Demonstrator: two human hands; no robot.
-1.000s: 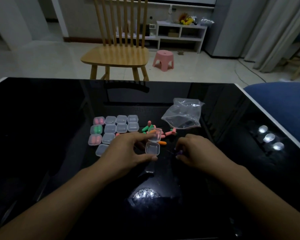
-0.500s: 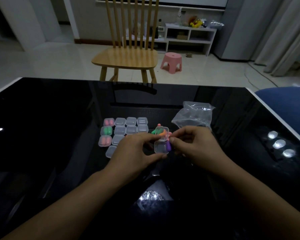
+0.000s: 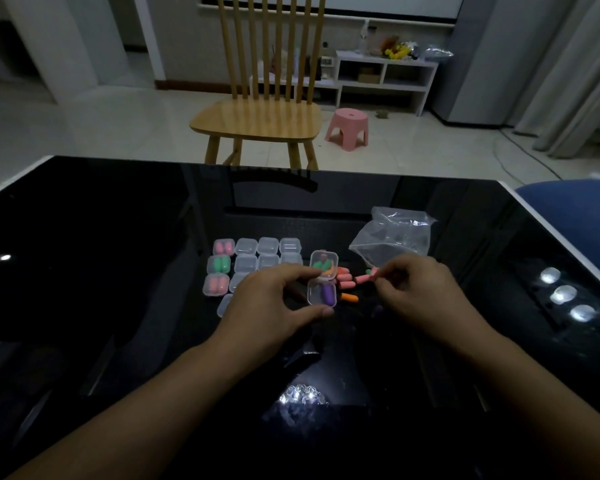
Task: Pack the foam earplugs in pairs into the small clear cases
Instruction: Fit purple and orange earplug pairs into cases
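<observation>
We see the change at once: a purple earplug (image 3: 327, 294) now lies inside the open clear case (image 3: 321, 294), where half a second back the right hand was only bringing it to the case rim, and a second back that hand was down on the table picking it up. The left hand (image 3: 274, 299) still grips the case, thumb on its near edge and fingers on the hinge side, lid (image 3: 323, 264) standing open at 12 o'clock. The right hand (image 3: 416, 292) has pulled away toward 3 o'clock of the case and its fingertips are pinched together near the loose earplug pile (image 3: 347, 282); we think it may be closing on another plug, but the dim light leaves us unable to tell whether anything is between the fingers. So one plug of the pair is in, and judging by that, a matching purple one is needed next; a faint purple shape (image 3: 378, 309) lies on the black glass table (image 3: 118, 237) at about 4 o'clock of the case, possibly the mate. At 9 to 10 o'clock of the case sits the grid of cases (image 3: 257, 258): a left column of three filled ones, pink (image 3: 223, 247), green (image 3: 219, 264) and pink (image 3: 216, 285), the rest looking empty. An orange plug (image 3: 350, 298) lies just right of the case. The clear plastic bag (image 3: 394, 239) rests at 1 o'clock.
</observation>
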